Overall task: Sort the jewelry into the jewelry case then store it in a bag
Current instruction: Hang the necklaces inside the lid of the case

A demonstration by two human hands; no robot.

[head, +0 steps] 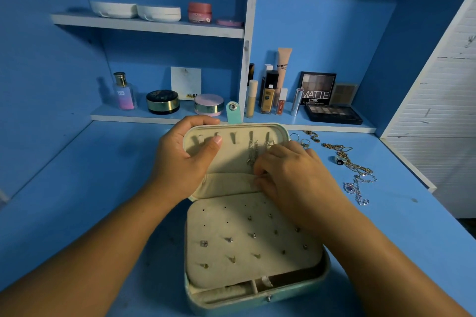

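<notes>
Jewelry case (257,301), likely light and stiff, sits open at 6 o'clock, left hand (185,159) clamped on its lid (231,159); right hand (291,170) curls at a fine, tangle-prone silver chain (253,154), grip unclear, best pinched near its hook

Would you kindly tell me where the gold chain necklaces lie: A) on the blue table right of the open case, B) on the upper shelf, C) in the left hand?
A: the gold chain necklaces lie on the blue table, right of the mint-green jewelry case.
</notes>
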